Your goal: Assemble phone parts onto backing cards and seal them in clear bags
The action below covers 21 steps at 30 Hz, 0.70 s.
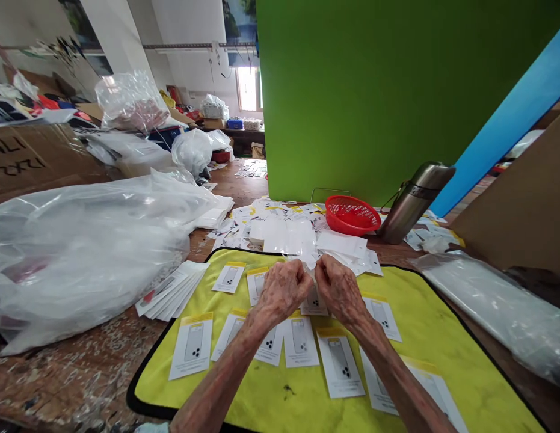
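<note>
My left hand (286,282) and my right hand (336,284) are held close together over the far part of the yellow cloth (266,394), fingers curled into a pinch. Something thin and whitish or clear shows between them, but I cannot make out what it is. Just below the fingers lies a white card (313,304) printed with a phone picture, partly hidden by the hands. Several similar cards with yellow top edges are spread over the cloth, among them a card at the left (192,347) and a card near my right forearm (340,364).
Behind the cloth lie piled white cards and sleeves (291,236), a red plastic basket (352,214) and a leaning steel flask (415,201). Fanned white cards (174,291) and a large plastic bag (94,252) lie left. Clear plastic packaging (496,307) lies right; a green panel (374,90) stands behind.
</note>
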{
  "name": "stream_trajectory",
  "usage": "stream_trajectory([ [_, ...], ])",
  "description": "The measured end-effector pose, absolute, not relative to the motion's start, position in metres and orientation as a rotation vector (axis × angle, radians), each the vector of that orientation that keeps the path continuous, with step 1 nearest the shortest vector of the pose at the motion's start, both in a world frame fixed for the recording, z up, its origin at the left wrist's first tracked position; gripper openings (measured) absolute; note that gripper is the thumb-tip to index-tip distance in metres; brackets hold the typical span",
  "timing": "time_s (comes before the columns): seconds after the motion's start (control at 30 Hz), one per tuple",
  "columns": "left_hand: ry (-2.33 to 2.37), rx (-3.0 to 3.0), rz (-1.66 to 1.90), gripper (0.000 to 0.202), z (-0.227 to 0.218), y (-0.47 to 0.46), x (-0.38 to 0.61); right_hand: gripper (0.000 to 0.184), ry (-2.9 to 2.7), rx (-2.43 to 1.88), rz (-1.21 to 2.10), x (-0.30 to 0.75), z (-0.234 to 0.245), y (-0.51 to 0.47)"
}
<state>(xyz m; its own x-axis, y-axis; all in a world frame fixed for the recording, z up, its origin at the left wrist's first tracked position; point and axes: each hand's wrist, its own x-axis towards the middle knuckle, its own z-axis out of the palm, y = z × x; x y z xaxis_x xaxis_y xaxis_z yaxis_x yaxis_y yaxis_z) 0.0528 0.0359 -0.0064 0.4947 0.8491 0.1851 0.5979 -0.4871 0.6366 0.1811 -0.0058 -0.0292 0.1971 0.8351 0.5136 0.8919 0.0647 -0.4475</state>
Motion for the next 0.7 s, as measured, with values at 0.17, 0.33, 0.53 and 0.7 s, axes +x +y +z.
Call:
stream_trajectory([
  [0.17,1.046,2.023,0.718,0.026,-0.002,0.038,0.046,0.02,-1.424,-1.687,0.32,0.188,-0.018,-0.008],
  [0.33,1.101,2.045,0.662,0.028,0.019,0.042,0.033,0.03,-0.83,-1.534,0.625,0.227,-0.006,0.005],
  [0.53,1.46,2.46,0.414,0.019,0.025,0.086,0.061,0.02,-0.686,-1.591,0.621,0.263,-0.003,0.024],
  [0.7,1.476,2.59,0.398,0.03,-0.007,0.121,0.081,0.007,-0.664,-1.694,0.464,0.269,-0.011,0.015],
])
